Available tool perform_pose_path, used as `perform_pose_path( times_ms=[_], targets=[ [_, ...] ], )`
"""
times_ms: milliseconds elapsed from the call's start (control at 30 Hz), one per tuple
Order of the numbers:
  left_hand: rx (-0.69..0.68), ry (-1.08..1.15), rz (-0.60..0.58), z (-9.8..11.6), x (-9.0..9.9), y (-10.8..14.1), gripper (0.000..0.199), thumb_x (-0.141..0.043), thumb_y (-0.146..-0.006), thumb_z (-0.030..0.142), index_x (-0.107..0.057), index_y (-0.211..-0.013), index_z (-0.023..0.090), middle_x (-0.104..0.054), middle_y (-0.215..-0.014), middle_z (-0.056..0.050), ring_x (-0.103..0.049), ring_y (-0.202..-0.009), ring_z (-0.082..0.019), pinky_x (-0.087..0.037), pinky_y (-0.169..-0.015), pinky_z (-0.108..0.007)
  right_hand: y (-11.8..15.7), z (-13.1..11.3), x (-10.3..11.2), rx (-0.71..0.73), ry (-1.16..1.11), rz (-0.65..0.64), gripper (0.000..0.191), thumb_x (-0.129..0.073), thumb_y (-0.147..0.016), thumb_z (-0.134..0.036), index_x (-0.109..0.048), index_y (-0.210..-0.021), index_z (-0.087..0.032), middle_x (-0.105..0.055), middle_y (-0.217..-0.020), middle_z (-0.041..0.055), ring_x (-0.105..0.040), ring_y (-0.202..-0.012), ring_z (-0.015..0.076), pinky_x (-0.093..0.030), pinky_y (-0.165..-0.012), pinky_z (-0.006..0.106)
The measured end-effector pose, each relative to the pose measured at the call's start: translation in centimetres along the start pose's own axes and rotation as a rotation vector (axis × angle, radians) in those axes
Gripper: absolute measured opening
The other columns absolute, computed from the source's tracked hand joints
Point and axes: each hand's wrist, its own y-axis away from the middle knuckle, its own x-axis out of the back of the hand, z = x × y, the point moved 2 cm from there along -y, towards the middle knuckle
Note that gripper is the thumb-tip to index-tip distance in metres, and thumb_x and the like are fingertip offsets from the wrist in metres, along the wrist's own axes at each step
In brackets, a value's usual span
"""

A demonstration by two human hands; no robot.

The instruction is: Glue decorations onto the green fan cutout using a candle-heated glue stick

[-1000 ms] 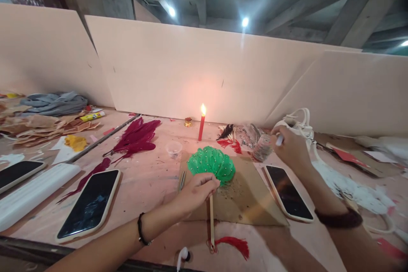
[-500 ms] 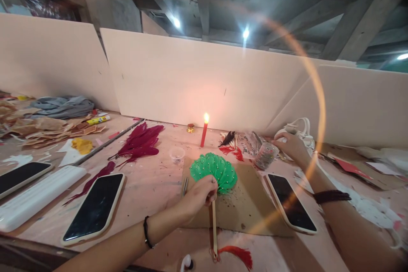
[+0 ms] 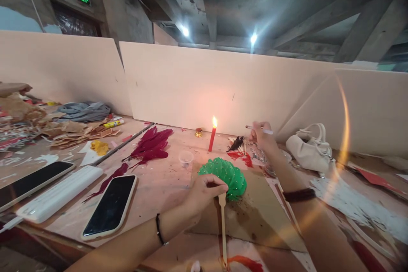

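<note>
My left hand (image 3: 204, 197) pinches a green feather fan (image 3: 225, 174) at its neck, thumb and fingers closed. White beads dot the feathers, and the pale wooden handle (image 3: 223, 229) hangs down towards a red tassel (image 3: 245, 262). Raised at the right of a lit red candle (image 3: 212, 138), my right hand (image 3: 263, 136) is closed on a thin translucent stick (image 3: 267, 131), which looks like a hot-glue stick. Its dark tip points left at the flame, apart from it. A brown cardboard sheet (image 3: 270, 221) lies under the fan.
Dark red feathers (image 3: 153, 146), a phone (image 3: 111, 204) and a white power strip (image 3: 60, 193) lie left. A small clear cup (image 3: 185, 159) stands behind the fan. Black feathers (image 3: 236, 143) lie near my right hand. On the right are a white bag (image 3: 307, 151) and white feathers (image 3: 360, 204).
My right hand has moved left and up from beside the white bag, now with the translucent stick in it. The view has shifted slightly. My left hand still holds the fan.
</note>
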Motion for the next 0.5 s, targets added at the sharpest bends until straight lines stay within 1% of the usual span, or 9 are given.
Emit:
perform_pose_path(
  times_ms=[67, 133, 200, 267, 333, 500],
  targets=[
    [-0.001, -0.002, 0.028, 0.2, 0.2, 0.0, 0.021, -0.087, -0.072, 0.036, -0.079, -0.074, 0.016, -0.072, -0.08, -0.005, -0.063, -0.081, -0.021, -0.046, -0.079, -0.032, -0.1, 0.0, -2.3, 0.042, -0.057, 0.047, 0.044, -0.076, -0.089, -0.061, -0.055, -0.101, -0.024, -0.061, -0.074, -0.0074, -0.063, -0.064, 0.012, -0.056, -0.063, 0.026],
    [-0.009, 0.001, 0.054, 0.4, 0.2, 0.0, 0.02, -0.088, -0.07, 0.035, -0.08, -0.072, 0.017, -0.072, -0.078, -0.006, -0.063, -0.08, -0.021, -0.046, -0.078, -0.032, -0.1, 0.2, -4.4, 0.063, -0.086, 0.076, 0.032, -0.074, -0.096, -0.047, -0.062, -0.107, -0.02, -0.067, -0.087, -0.0025, -0.067, -0.073, 0.0137, -0.059, -0.069, 0.029],
    [-0.016, 0.003, 0.078, 0.6, 0.2, 0.1, 0.019, -0.088, -0.068, 0.034, -0.08, -0.069, 0.017, -0.072, -0.077, -0.005, -0.063, -0.079, -0.02, -0.046, -0.078, -0.032, 0.0, 0.6, -6.1, 0.063, -0.096, 0.077, 0.027, -0.07, -0.101, -0.04, -0.066, -0.114, -0.016, -0.07, -0.102, 0.0031, -0.069, -0.082, 0.016, -0.061, -0.074, 0.033],
    [-0.021, 0.002, 0.103, 0.7, 0.2, 0.2, 0.016, -0.088, -0.068, 0.032, -0.08, -0.068, 0.018, -0.072, -0.076, -0.005, -0.063, -0.079, -0.02, -0.046, -0.078, -0.032, 0.0, 1.1, -7.4, 0.054, -0.092, 0.064, 0.03, -0.068, -0.103, -0.038, -0.067, -0.123, -0.017, -0.07, -0.116, 0.0069, -0.071, -0.094, 0.0193, -0.062, -0.08, 0.038],
    [-0.034, 0.003, 0.122, 1.0, 0.1, 0.3, 0.014, -0.087, -0.068, 0.031, -0.08, -0.068, 0.018, -0.072, -0.076, -0.004, -0.063, -0.079, -0.02, -0.046, -0.079, -0.032, 0.1, 1.6, -8.3, 0.043, -0.081, 0.047, 0.034, -0.068, -0.103, -0.039, -0.065, -0.129, -0.018, -0.069, -0.126, 0.0088, -0.071, -0.102, 0.0221, -0.062, -0.086, 0.042],
    [-0.057, 0.033, 0.118, 1.8, 0.0, 0.4, 0.014, -0.087, -0.066, 0.029, -0.079, -0.067, 0.018, -0.072, -0.074, -0.004, -0.063, -0.078, -0.021, -0.047, -0.076, -0.032, 0.4, 2.7, -9.5, 0.03, -0.029, 0.013, 0.037, -0.068, -0.102, -0.039, -0.064, -0.133, -0.019, -0.067, -0.132, 0.0099, -0.07, -0.11, 0.0248, -0.061, -0.092, 0.046]
  ],
)
